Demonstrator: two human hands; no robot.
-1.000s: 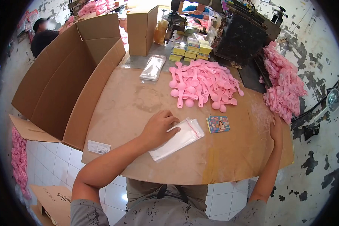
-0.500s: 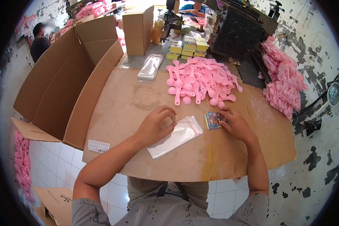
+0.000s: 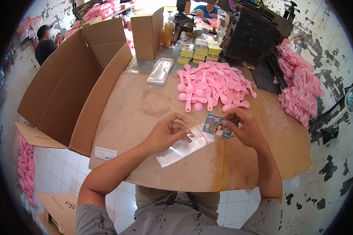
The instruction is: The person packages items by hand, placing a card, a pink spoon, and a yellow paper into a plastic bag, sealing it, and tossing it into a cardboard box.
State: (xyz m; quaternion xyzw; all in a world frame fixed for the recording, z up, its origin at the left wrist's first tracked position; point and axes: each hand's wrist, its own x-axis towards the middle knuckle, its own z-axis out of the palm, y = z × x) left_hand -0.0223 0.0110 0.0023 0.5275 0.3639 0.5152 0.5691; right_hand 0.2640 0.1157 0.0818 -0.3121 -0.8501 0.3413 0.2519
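A printed blue card (image 3: 212,124) with a picture on it is pinched between the thumb and fingers of my right hand (image 3: 245,128), held up off the table. My left hand (image 3: 164,135) hovers over a stack of clear plastic bags (image 3: 174,154), thumb and fingers curled but apart, with nothing visible in them. The card's left corner overlaps the upper right end of the bags. Beyond both hands lies a heap of pink plastic scoops (image 3: 213,84). Whether other cards lie beneath my right hand is mostly hidden.
A large open cardboard box (image 3: 102,94) stands left. Behind the scoops are stacked cards (image 3: 201,47), more clear bags (image 3: 161,71), a tall carton (image 3: 146,35) and a black machine (image 3: 247,35). Pink bundles (image 3: 300,86) hang at right. Two people (image 3: 46,49) are in the background.
My right hand has lifted a card from the small pile on the table and brought it left toward the bags. My left hand's fingers have spread apart, and the view has shifted slightly.
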